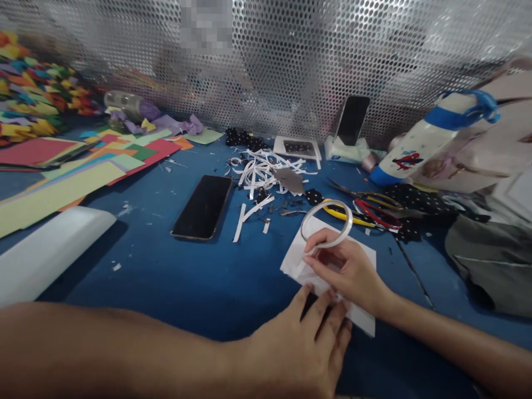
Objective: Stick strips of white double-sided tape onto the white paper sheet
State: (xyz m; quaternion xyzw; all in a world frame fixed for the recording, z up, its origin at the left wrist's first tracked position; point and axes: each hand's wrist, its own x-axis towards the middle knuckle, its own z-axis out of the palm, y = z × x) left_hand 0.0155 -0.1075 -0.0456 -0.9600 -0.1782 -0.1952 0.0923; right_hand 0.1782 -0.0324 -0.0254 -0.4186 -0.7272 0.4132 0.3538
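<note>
White paper (361,318) lies on the blue table at the lower right of the view. My left hand (305,338) rests on its near edge, palm down with the fingers apart. Over the paper, my right hand (347,269) is closed on a thin roll of white tape (349,221), which stands tilted above the thumb and fingers. A strip at the fingertips seems to run down to the paper, but it is hard to make out.
Behind the paper lie yellow pliers (357,220), red-handled scissors (378,215) and white paper strips (260,172). A phone (203,208) lies left of them. Coloured sheets (62,191) cover the left, and a bottle (424,141) leans at the right.
</note>
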